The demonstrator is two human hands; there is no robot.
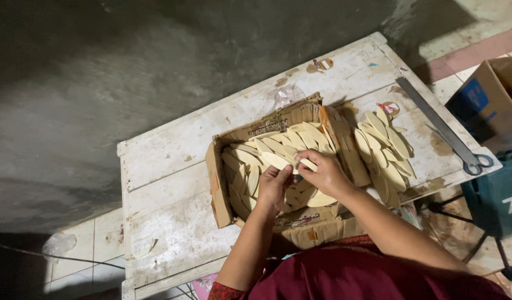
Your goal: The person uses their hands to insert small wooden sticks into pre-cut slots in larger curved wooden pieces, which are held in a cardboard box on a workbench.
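While both hands work over the cardboard box (pixel 267 166), left hand (pixel 274 186) and right hand (pixel 322 173) pinch one pale leaf-shaped piece (pixel 307 164); many lie sorted right on the table (pixel 172 161); plenty remain.

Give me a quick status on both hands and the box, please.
Left hand and right hand pinching one pale leaf-shaped piece. Over cardboard box full of them. Nothing blocking.

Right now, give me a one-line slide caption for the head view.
Both hands, left hand and right hand, hold a pale leaf-shaped piece over a cardboard box of them on a worn white table.
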